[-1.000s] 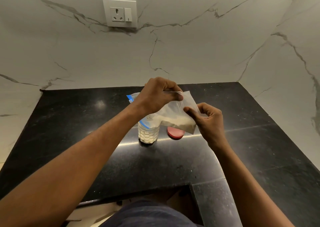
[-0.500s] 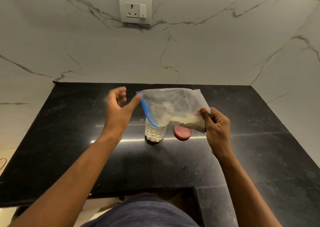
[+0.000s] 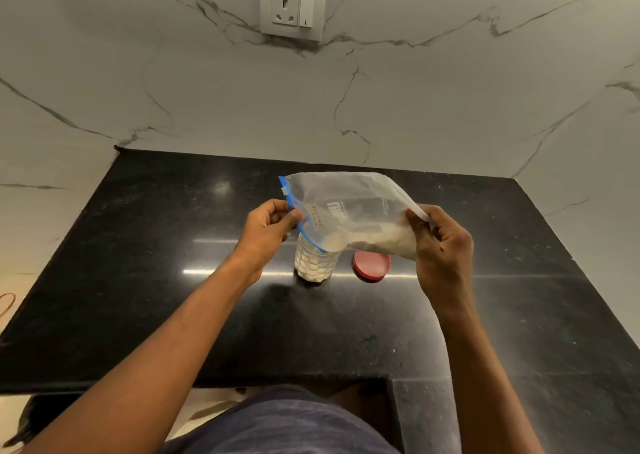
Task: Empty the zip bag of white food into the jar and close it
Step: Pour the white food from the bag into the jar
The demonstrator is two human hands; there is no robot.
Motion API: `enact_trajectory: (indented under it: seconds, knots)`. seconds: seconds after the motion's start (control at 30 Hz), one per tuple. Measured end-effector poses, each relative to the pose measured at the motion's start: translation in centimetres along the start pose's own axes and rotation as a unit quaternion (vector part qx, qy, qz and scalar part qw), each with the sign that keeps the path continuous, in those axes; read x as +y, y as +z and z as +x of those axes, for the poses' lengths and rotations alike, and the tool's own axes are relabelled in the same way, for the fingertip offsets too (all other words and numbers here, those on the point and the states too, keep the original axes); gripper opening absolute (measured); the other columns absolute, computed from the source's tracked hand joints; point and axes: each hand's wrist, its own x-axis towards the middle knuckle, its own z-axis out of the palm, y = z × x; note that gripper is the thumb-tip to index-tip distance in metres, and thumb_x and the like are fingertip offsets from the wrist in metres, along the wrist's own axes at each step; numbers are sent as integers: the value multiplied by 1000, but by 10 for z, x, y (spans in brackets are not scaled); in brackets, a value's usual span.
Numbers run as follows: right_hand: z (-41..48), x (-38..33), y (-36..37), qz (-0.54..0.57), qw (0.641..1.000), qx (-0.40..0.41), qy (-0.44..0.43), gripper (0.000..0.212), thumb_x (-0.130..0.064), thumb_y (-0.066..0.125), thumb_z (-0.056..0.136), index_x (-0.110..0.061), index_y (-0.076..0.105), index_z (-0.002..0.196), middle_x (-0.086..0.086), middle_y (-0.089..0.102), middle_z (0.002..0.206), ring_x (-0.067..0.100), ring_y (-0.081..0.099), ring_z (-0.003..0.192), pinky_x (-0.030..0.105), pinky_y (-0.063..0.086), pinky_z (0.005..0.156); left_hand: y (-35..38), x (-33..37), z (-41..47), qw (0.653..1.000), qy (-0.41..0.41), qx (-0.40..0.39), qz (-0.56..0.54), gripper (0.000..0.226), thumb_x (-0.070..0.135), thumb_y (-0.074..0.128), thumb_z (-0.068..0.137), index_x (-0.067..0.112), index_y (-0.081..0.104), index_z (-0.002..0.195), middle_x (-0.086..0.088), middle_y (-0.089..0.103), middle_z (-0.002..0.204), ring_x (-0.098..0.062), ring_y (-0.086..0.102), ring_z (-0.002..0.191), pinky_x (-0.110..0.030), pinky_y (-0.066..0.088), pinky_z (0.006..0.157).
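Half a second ago the left hand point(image 3: 265, 232) hung loose beside the bag's blue edge, touching it only with the thumb; now it pinches that blue zip strip point(image 3: 300, 227) between thumb and curled fingers. The right hand point(image 3: 441, 242) keeps its closed grip on the opposite, sealed end of the zip bag point(image 3: 349, 211), as it did before.

Between the two hands the clear bag is held roughly level above the black stone worktop point(image 3: 138, 280), its zip end dipping down to the mouth of the jar point(image 3: 316, 263). White powdery food point(image 3: 384, 239) lies along the bag's lower edge, heaped towards the right hand. A white label patch on the bag near the zip carries two short lines of handwriting (too small and slanted to read), and there is darker printed text on the bag's middle panel, equally illegible.

Standing upright on the worktop directly under the bag's zip end, the clear patterned jar is already filled most of the way with white food. Its red lid point(image 3: 371, 266) lies flat on the worktop just beside the jar, to the right, partly under the bag.

On the marble-patterned wall point(image 3: 207, 90) behind, a white socket plate point(image 3: 292, 5) holds a three-pin outlet and a rocker switch.
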Motion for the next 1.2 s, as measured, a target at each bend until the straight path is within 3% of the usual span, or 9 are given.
enact_trajectory:
  seconds: [0.2,0.43,0.7,0.83,1.2]
  knots:
    - [0,-10,3,-25,1000,-10,-16,14,-14,59,106,-15,74,103,-11,67,86,-8,60,75,5,45,61,4,0,1,1000,-15,-5,-12,7,22,62,106,26,68,107,19,81,96,4,76,91,-15,53,69]
    - [1,-8,2,-25,1000,5,-11,17,-16,59,107,-15,74,100,-10,66,81,-3,59,70,7,43,59,0,-4,3,1000,4,7,-14,7,23,69,102,28,74,105,11,81,102,-11,76,100,-27,53,81]
    - [-2,-9,4,-32,999,-9,-18,14,-17,59,107,-18,72,103,-13,67,84,-3,61,73,10,46,59,-3,-2,2,999,27,12,-26,13,14,68,102,25,73,105,14,82,98,-1,77,92,-11,57,69]
    - [-12,-10,7,-100,990,-42,-87,13,-20,59,106,-20,70,112,-24,63,92,-3,64,84,12,50,63,-1,-1,1,999,24,10,-42,11,14,67,103,21,73,108,10,83,99,-1,78,90,-10,56,67]
    - [-3,-11,7,-115,985,-15,-124,12,-23,59,105,-25,70,110,-29,62,88,-5,64,81,9,47,60,-3,-6,3,999,6,21,-42,12,16,67,103,25,76,105,19,81,92,7,75,86,-5,53,65]
